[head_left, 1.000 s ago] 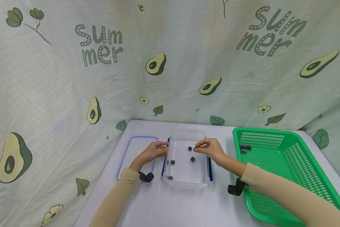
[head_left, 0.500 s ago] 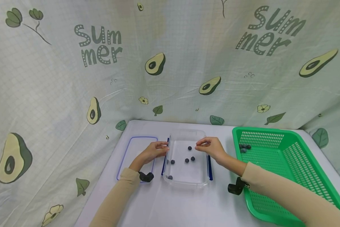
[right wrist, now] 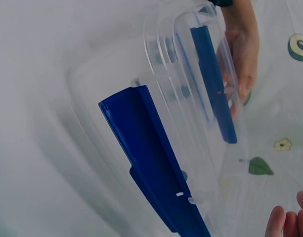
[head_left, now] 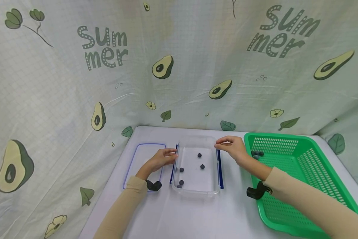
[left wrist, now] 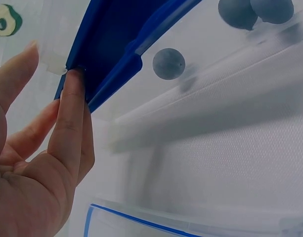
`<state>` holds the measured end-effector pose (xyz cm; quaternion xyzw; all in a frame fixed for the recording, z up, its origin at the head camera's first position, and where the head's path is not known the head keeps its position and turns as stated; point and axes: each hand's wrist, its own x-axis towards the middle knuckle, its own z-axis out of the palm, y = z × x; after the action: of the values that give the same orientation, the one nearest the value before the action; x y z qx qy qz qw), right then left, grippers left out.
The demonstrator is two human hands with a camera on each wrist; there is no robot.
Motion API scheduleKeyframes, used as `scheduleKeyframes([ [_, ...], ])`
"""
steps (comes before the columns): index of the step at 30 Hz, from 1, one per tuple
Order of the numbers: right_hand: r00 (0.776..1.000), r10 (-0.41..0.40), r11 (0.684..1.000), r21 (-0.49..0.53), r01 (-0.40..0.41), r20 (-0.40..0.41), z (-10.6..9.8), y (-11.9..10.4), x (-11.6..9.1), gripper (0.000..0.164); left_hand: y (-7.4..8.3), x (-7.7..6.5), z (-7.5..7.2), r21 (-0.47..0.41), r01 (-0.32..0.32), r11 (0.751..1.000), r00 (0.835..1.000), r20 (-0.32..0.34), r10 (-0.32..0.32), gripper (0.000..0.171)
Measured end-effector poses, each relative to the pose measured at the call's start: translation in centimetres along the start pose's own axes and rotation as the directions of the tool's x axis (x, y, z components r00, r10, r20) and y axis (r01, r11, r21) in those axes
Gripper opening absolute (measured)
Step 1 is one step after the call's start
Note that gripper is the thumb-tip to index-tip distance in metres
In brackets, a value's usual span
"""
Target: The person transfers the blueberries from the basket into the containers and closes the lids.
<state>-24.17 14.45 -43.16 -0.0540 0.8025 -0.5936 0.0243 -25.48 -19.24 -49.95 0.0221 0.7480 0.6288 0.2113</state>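
Note:
My left hand (head_left: 162, 158) is at the left wall of a clear plastic container (head_left: 196, 192). In the left wrist view its extended fingers (left wrist: 69, 123) touch a blue latch flap (left wrist: 116, 34), and the thumb stands apart. Several blueberries (head_left: 202, 166) lie scattered in the container, some near its front-left corner. Above the container's right rim is my right hand (head_left: 233, 148), fingers extended, with nothing visible between them. Only a few of its fingertips (right wrist: 276, 222) show in the right wrist view, beyond the right-side blue latch flap (right wrist: 146, 148).
A clear lid with a blue edge (head_left: 131, 166) lies flat left of the container. On the right stands a green perforated basket (head_left: 286, 186), with several blueberries (head_left: 258, 154) in its far-left corner. A printed curtain (head_left: 190, 66) hangs behind the white table (head_left: 179, 215).
The right hand let go of a blueberry, which rolled towards the container's front left. That hand then moved right and away, to the container's right rim. The left hand stays put.

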Motion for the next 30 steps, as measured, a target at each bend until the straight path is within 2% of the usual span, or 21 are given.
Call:
scheduleKeyframes([
  [8,0.999,0.023,0.998,0.062,-0.021,-0.038,-2.9,-0.3,0.0,0.039,-0.1,0.1,-0.1,0.0,-0.018,1.0,1.0,0.014,0.018,0.047],
  [14,0.997,-0.011,0.995,0.095,0.019,-0.079,-4.6,0.2,0.0,0.044,-0.2,0.0,0.0,0.006,-0.018,1.0,1.0,0.008,0.018,0.046],
  [21,0.992,0.027,0.999,0.047,-0.021,-0.126,-6.3,0.8,-0.2,0.048,-0.3,-0.1,-0.1,0.041,-0.016,0.999,1.0,0.008,0.015,0.048],
  [26,0.991,0.041,0.997,0.076,-0.031,-0.131,-7.7,1.0,-0.4,0.051,-0.4,0.0,-0.2,0.045,-0.024,0.999,1.0,0.006,0.023,0.048],
  [30,0.987,0.041,0.996,0.09,-0.027,-0.155,-8.8,1.5,-0.6,0.047,-0.5,0.1,-0.2,0.038,-0.019,0.999,1.0,0.0,0.019,0.047],
])
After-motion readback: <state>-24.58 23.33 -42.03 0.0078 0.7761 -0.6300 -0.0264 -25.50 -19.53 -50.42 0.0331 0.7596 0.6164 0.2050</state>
